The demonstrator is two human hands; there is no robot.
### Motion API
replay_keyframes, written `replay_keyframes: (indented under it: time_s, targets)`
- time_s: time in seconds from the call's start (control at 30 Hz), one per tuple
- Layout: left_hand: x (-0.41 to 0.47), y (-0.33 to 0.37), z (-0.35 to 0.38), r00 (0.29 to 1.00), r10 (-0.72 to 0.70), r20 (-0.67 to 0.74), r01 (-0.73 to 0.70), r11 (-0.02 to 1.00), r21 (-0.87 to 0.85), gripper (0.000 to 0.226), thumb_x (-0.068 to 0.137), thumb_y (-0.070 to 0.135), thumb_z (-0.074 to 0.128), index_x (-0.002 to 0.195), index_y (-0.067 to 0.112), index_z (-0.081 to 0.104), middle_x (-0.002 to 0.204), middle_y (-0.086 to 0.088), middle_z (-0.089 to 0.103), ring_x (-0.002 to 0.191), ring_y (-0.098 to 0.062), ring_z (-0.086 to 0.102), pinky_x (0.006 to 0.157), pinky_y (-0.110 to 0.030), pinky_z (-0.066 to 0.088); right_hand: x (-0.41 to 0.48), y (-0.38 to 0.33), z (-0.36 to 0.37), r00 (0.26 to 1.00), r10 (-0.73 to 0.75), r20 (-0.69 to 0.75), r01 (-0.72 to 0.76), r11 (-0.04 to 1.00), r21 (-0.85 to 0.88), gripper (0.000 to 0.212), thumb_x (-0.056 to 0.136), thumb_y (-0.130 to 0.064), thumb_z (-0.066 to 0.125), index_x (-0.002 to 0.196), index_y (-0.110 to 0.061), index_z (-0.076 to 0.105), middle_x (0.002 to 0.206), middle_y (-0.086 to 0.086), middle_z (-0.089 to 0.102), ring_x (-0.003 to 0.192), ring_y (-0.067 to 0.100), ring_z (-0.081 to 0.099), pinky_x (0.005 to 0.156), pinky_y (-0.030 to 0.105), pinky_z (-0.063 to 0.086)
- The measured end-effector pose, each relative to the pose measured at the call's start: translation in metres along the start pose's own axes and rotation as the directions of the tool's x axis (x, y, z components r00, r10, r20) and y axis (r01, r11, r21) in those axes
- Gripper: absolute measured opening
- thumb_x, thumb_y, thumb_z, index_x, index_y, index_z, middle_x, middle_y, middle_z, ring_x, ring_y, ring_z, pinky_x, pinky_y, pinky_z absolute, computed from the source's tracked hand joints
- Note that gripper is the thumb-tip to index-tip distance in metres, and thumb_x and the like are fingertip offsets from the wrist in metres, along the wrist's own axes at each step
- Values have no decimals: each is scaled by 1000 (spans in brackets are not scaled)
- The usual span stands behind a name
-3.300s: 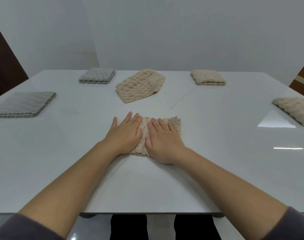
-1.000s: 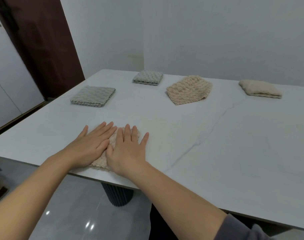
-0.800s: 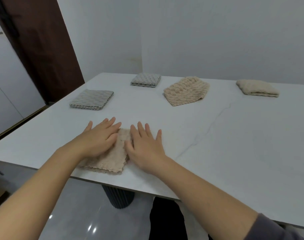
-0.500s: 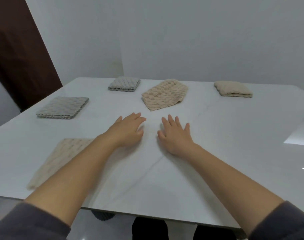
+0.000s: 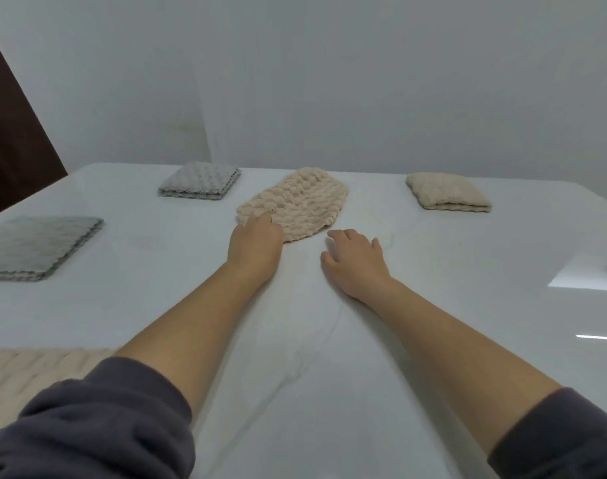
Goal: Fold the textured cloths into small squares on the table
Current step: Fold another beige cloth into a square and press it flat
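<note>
Across the counter [image 5: 139, 271], toward the rumpled beige cloth [image 5: 297, 203] lying near its far edge, both hands are stretching farther now, left hand [image 5: 255, 245] touching its near corner, whether pinching I cannot tell, right hand [image 5: 355, 262] beside it with fingers [image 5: 343, 235] loosely spread, risking a one-sided tug dragging it crooked.

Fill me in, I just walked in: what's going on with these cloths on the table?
A person is folding textured cloths on a white table. Their left hand touches the near corner of the loose beige cloth in the middle; whether it has a grip yet is unclear. The right hand is open beside that cloth, off it. The near grey square, far grey square and far-right beige bundle lie folded; a fifth cloth lies by the left sleeve.
</note>
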State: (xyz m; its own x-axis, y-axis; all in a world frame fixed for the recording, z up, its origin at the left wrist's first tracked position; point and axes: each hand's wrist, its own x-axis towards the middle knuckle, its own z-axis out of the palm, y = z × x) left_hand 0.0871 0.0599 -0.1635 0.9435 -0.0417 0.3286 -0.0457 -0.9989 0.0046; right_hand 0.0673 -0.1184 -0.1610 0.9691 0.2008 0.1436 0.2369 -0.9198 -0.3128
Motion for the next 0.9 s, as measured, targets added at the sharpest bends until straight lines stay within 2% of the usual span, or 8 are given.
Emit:
replay_keyframes:
  time_s: [0.1, 0.2, 0.3, 0.4, 0.5, 0.63, 0.77, 0.9]
  targets:
    - [5, 1, -7, 993, 92, -67, -94, 995, -15, 19, 94, 11, 41, 99, 10, 59, 101, -6, 56, 90, -27, 53, 67, -33, 30, 17, 2, 7, 991, -1, -136, 1, 1000, 3, 49, 91, -31, 49, 138, -17, 41, 133, 7, 49, 122, 26, 44, 109, 42, 26]
    - [-2, 6, -27, 981, 114, -155, -152, 954, -258, 13, 93, 17, 41, 90, 12, 52, 87, -1, 53, 80, -25, 50, 65, -35, 34, 29, 1, 10, 972, -18, -232, 29, 999, 42, 57, 86, -32, 57, 140, -22, 41, 135, 3, 46, 125, 24, 42, 112, 43, 24]
    - [-14, 8, -48, 972, 141, -187, -205, 896, -393, 12, 93, 19, 38, 86, 12, 45, 72, 1, 51, 68, -24, 48, 56, -35, 31, 34, -1, 6, 959, -30, -280, 43, 998, 38, 42, 86, -20, 55, 127, -22, 52, 127, -1, 53, 120, 21, 45, 109, 38, 26]
    - [-25, 1, -68, 951, 204, -231, -277, 896, -348, 10, 89, 21, 37, 86, 13, 43, 62, 6, 44, 60, -22, 44, 51, -32, 29, 29, 4, -6, 927, -7, -374, 11, 1000, 9, 32, 82, -8, 50, 111, -21, 57, 108, -4, 61, 103, 20, 52, 95, 34, 29]
    - [-33, -13, -76, 965, 175, -196, -226, 931, -285, 7, 83, 14, 48, 86, 16, 42, 65, 6, 44, 63, -25, 46, 53, -35, 32, 14, 21, -23, 898, -46, -438, 63, 998, 24, 30, 84, -7, 49, 110, -17, 61, 102, -1, 62, 98, 21, 54, 91, 33, 30]
    - [-49, -17, -80, 974, 164, -153, -208, 919, -335, 10, 81, 3, 45, 80, 12, 40, 79, -1, 43, 67, -26, 44, 57, -39, 35, -14, 43, -48, 852, -109, -512, 177, 981, 85, 27, 82, 2, 49, 99, -8, 66, 94, 5, 65, 89, 25, 57, 83, 37, 40]
    - [-70, -8, -87, 990, 141, -24, -136, 875, -465, 10, 83, 0, 42, 80, 9, 40, 74, -6, 47, 65, -23, 41, 56, -36, 31, -49, 62, -70, 920, -83, -383, 170, 965, 199, 17, 81, 4, 46, 79, -2, 62, 73, 9, 60, 67, 23, 50, 61, 36, 39]
    - [-94, 5, -93, 944, 261, 201, -132, 859, -496, 15, 81, 1, 44, 73, 13, 40, 70, -1, 48, 65, -19, 42, 58, -33, 31, -88, 71, -86, 994, -107, 25, 93, 942, 322, 19, 80, 2, 42, 62, -3, 45, 59, 4, 44, 57, 17, 38, 56, 31, 31]
